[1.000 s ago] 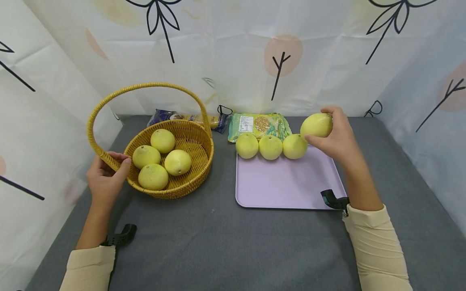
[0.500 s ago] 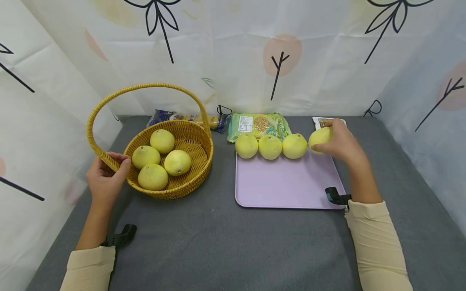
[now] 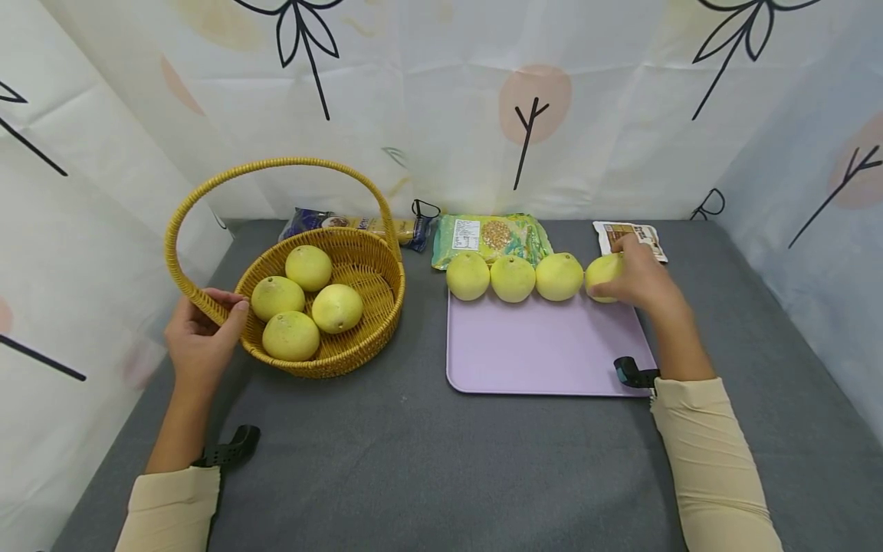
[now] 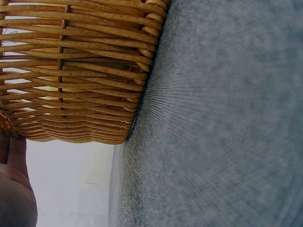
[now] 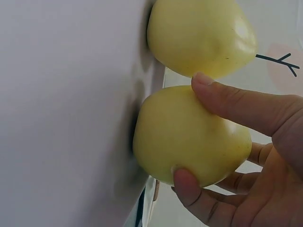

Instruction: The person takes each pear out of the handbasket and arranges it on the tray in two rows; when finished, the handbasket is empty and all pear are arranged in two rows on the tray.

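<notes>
Pinching a pale yellow-green fruit (image 5: 184, 137) between the thumb and curled fingers of the right hand (image 3: 645, 280), at the back right corner of the lilac tray (image 3: 538, 353). Seemingly down on the tray, judging by the dark shadow close under the fruit in the right wrist view; cannot tell for certain. Sitting just beside three matching fruits (image 3: 513, 279), at the right end of a row along the tray's back edge, with a green packet (image 3: 483, 230) behind the row and a white packet (image 3: 645, 232) behind the held fruit. Gripping the wicker basket (image 3: 366, 345) with the left hand (image 3: 200, 337), near the foot of the handle (image 3: 284, 162), with four more fruits (image 3: 290, 336) inside. Looks like the last part of setting down the fourth fruit. Probably calls next for spreading the right fingers, sliding the thumb out without nudging the neighbouring fruit, lifting clear, then reaching to the basket for another, with the left hand holding the basket steady.
</notes>
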`<state>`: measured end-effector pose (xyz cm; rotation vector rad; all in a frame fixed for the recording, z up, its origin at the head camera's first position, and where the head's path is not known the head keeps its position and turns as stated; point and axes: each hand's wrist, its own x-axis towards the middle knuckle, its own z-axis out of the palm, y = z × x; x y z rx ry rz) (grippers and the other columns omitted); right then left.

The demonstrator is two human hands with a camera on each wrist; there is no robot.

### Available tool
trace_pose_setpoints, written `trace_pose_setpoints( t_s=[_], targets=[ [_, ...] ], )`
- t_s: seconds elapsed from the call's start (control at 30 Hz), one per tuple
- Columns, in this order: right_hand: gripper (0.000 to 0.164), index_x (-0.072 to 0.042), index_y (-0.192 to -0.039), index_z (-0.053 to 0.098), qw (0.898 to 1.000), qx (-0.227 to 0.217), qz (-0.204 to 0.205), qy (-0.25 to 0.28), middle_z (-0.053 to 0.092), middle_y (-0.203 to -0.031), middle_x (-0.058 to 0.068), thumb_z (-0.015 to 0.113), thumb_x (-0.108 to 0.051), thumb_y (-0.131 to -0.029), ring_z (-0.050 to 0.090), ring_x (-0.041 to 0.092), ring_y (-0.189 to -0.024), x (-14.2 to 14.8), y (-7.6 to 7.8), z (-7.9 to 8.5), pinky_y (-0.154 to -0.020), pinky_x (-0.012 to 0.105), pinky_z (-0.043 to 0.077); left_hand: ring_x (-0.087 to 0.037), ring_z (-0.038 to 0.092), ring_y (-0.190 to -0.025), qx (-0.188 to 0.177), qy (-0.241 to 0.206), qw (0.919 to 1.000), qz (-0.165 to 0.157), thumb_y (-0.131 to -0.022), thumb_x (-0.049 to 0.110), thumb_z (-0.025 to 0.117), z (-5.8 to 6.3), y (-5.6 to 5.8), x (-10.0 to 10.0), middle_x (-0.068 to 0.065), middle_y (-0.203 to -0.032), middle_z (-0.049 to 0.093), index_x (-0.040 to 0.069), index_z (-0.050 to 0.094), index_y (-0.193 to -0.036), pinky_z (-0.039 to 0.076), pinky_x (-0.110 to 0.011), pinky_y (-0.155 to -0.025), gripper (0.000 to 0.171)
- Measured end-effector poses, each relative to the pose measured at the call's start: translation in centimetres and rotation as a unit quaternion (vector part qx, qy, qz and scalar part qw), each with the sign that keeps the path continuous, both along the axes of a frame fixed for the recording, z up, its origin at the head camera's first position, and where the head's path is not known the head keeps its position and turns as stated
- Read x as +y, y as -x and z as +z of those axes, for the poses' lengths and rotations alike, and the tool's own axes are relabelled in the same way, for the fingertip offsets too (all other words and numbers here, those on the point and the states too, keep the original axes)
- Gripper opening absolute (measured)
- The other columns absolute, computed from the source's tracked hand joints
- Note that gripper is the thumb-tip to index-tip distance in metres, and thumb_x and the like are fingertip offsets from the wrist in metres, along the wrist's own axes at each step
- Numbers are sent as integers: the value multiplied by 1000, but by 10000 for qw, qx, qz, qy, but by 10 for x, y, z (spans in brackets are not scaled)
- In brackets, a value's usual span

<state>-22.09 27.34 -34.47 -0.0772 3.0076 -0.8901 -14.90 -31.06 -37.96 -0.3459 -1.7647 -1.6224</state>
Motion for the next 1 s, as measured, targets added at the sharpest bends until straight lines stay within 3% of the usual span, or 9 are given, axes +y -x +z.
trace_pose_setpoints(
  t_s=[0.27,0.7,1.0],
  targets=[
    [76,18,-131,31,9990,-291,259,205,38,-128,41,81,-9,-80,41,50,-114,0,-1,5,-97,63,36,-14,65,-73,58,0,10000,-23,-81,-15,67,1,0,0,-15,-92,70,-24,55,-101,52,-15,-62,25],
    [78,20,-136,32,9993,-281,193,127,38,-130,42,79,-11,-82,41,51,-116,0,0,5,-98,64,35,-12,65,-72,15,227,9996,173,-82,-14,67,1,0,2,-15,-91,70,-25,55,-101,52,-15,-62,25],
    [83,19,-141,31,9991,-343,244,46,40,-133,44,79,-16,-83,42,54,-120,4,0,6,-99,64,36,-14,65,-72,55,102,9999,81,-82,-15,67,2,-1,2,-16,-90,69,-25,55,-100,52,-15,-61,24]
  ],
)
